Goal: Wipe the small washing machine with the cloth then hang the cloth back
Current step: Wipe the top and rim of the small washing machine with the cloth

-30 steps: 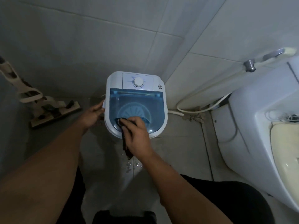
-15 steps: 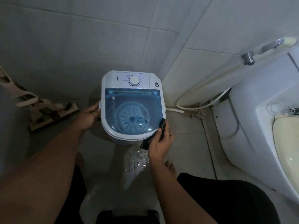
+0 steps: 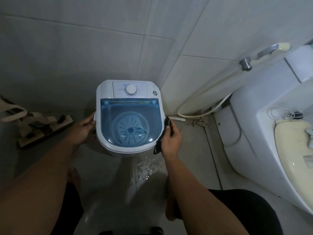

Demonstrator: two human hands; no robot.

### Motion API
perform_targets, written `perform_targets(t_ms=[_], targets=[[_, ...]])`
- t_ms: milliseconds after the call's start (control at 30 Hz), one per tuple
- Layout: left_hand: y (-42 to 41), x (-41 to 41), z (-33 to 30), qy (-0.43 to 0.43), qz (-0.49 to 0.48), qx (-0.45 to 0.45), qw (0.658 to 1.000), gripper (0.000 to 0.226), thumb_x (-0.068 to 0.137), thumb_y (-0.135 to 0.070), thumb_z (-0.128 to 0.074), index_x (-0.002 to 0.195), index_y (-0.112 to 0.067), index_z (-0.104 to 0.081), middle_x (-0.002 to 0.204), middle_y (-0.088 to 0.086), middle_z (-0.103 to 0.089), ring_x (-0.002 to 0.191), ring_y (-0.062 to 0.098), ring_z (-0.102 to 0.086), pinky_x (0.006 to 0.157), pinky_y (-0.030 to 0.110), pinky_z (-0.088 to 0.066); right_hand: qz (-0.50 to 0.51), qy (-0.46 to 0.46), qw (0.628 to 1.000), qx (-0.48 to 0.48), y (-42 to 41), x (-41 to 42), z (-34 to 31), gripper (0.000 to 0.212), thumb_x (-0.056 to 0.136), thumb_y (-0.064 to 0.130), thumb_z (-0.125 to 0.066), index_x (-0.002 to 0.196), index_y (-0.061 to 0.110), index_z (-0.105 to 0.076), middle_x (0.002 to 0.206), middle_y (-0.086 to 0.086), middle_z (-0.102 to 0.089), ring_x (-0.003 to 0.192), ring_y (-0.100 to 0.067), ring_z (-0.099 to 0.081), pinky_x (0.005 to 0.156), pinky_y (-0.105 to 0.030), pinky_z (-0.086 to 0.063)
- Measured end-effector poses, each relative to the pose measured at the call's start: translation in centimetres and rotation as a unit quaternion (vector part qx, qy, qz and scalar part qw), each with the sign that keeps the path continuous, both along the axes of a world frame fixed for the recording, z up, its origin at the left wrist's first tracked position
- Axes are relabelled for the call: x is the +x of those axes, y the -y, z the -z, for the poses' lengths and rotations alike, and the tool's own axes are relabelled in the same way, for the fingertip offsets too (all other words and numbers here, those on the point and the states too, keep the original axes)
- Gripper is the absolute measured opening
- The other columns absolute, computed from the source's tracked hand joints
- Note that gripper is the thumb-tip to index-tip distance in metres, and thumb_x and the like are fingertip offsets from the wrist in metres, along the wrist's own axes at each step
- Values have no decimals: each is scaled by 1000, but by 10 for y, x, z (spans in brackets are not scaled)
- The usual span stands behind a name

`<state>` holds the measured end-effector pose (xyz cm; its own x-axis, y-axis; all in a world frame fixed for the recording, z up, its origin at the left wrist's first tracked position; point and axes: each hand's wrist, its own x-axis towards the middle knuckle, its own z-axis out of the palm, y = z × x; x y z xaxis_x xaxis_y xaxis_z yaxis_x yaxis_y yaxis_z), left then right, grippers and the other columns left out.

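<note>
Fingers (image 3: 171, 128) of right hand (image 3: 170, 141) curled round dark cloth (image 3: 161, 136), pressing it against right flank of washer (image 3: 105, 92), just under the rim. Cloth pinched between palm and casing, one end poking up past fingertips, the other hanging below the heel of the hand. Left hand (image 3: 83, 131) opposite, across the tub: fingers relaxed and flat against left wall, steadying, gripping nothing.

Moved since a second ago: cloth then lay on blue lid (image 3: 130, 122) near its front edge; half a second ago at the front right corner; now further back along the side. Lid pass seemingly finished, casing under way; back panel with dial (image 3: 130, 89) likely untouched, hanging of cloth yet to come.

Below the right hand, wet patch (image 3: 145, 168) glinting on tiled floor (image 3: 191, 150). Beyond its knuckles, hose (image 3: 199, 114) along wall base, then toilet (image 3: 254, 133). Beyond the left hand, mop (image 3: 44, 128) lying on floor. Tiled walls behind the washer.
</note>
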<state>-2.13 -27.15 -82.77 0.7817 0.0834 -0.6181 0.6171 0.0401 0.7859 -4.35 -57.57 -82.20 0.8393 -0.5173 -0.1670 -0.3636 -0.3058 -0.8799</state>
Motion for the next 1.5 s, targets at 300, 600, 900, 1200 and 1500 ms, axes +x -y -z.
perform_targets(t_ms=[300,600,900,1200,1500], targets=[[-1,1,1,6,-3,4,1000,44,104,-25,-50,146,-38,-47,126,2,-66,117,22,-62,93,37,-49,-193,-26,974,-115,14,100,-21,41,103,28,-52,145,25,-54,122,-5,-49,106,-11,-52,102,-14,-29],[-1,-2,-2,14,7,6,1000,39,101,-37,-55,138,-49,-53,124,-3,-70,114,18,-66,92,35,-52,-76,3,996,-49,8,44,3,40,103,34,-51,142,26,-57,126,-6,-56,102,3,-56,104,-21,-44],[1,-1,5,5,-10,6,1000,39,104,-33,-51,139,-49,-50,125,4,-70,107,22,-68,79,30,-53,161,4,982,101,-52,-42,15,45,102,35,-57,145,26,-54,128,-3,-57,114,-16,-62,109,-39,-48],[-2,2,9,1,8,8,1000,41,104,-31,-50,141,-48,-50,128,4,-69,103,20,-68,84,31,-52,158,-96,950,252,-131,-112,18,18,101,21,-60,111,25,-74,98,17,-73,90,9,-65,90,-20,-49],[-10,0,11,20,15,-1,1000,43,104,-27,-53,144,-41,-51,130,5,-68,114,28,-68,103,49,-51,176,-38,968,176,-82,-97,3,34,102,18,-58,135,12,-63,130,-4,-68,121,-14,-61,107,-27,-45]])
